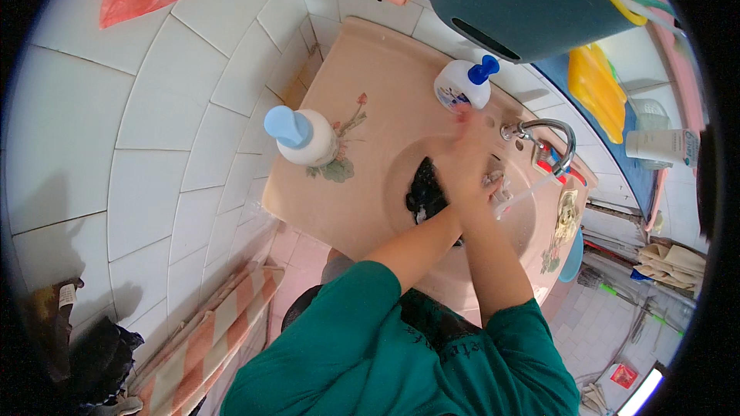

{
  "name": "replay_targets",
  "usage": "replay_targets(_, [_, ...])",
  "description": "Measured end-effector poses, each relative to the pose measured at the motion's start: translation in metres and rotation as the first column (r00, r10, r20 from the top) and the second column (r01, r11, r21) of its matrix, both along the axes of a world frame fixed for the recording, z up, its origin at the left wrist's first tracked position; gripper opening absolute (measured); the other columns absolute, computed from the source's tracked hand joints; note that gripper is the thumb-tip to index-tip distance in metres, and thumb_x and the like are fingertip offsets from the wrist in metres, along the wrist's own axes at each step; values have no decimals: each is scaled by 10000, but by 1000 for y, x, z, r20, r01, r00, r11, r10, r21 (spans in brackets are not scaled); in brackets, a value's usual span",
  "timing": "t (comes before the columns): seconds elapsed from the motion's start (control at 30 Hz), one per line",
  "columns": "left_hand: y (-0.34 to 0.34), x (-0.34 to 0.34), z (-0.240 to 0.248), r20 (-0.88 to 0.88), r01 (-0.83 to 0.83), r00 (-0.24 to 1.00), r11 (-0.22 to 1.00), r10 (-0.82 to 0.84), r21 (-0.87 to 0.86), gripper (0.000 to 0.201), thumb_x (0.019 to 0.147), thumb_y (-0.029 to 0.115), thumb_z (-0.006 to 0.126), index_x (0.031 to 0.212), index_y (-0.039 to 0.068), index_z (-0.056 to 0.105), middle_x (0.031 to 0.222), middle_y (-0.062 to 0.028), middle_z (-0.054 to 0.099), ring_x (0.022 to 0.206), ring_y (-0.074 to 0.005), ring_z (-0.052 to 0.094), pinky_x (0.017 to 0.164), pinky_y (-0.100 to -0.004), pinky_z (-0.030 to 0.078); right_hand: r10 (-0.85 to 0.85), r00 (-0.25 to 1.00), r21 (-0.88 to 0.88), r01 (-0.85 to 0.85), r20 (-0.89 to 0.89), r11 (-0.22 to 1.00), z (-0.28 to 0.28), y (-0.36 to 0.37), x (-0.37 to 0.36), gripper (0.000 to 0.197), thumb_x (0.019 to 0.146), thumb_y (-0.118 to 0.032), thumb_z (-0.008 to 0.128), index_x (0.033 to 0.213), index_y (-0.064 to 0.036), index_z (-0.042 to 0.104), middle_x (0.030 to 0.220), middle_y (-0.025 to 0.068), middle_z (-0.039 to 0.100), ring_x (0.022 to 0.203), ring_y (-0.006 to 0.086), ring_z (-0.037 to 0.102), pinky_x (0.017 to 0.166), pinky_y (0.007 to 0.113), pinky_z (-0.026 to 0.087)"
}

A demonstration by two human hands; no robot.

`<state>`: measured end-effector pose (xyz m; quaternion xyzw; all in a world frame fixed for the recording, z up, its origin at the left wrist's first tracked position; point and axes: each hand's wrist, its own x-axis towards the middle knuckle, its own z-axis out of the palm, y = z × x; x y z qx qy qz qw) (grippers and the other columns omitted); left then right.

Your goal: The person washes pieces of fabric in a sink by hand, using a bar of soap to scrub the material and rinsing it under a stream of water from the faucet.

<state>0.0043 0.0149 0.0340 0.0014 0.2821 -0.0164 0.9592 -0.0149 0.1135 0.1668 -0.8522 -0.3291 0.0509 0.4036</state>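
Note:
My forearms cross over a pink washbasin (pixel 393 177). My right hand (pixel 462 158) is smeared by motion above the bowl, just in front of a white pump bottle (pixel 461 86) with a blue top. Beneath the crossing, my left hand (pixel 495 183) is mostly hidden, its fingers by the far right side of the bowl near the running water (pixel 528 191). That stream falls from a curved chrome tap (pixel 559 132). Wet black cloth (pixel 425 189) lies in the bowl, left of my hands. Whether either hand holds anything does not show.
A second white bottle (pixel 310 139) with a light blue cap stands on the left counter. Brushes (pixel 549 158) lie beside the tap. A dark grey bin (pixel 524 4) overhangs the back. On the right shelf are a yellow container (pixel 597 92) and a white tube (pixel 659 145).

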Motion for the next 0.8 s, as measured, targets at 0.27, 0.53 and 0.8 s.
replay_targets(0.27, [-6,-12,8,-18,86,996,992,-88,-93,675,858,213,673,1366,175,231,1139,-92,518,880,-275,596,671,-518,536,489,828,27,-501,-274,865,-5,100,-100,886,567,-323,830,1314,-77,423,1236,159,517,1124,338,499,979,429,388])
replay_targets(0.53, [2,-40,-6,40,44,998,968,-56,246,318,858,270,669,1071,79,532,906,-47,576,834,-162,574,765,-333,492,278,887,338,-150,-369,929,-37,126,-17,920,586,-178,831,1353,-23,348,1229,141,531,1106,236,547,916,363,458])
replay_targets(0.8, [26,-30,3,126,76,989,996,-81,44,337,928,339,507,1140,80,536,1045,-78,587,975,-190,566,867,-343,463,94,979,121,-73,-183,990,-40,16,11,563,700,-148,758,1200,-29,529,1152,145,578,961,195,602,771,294,498])
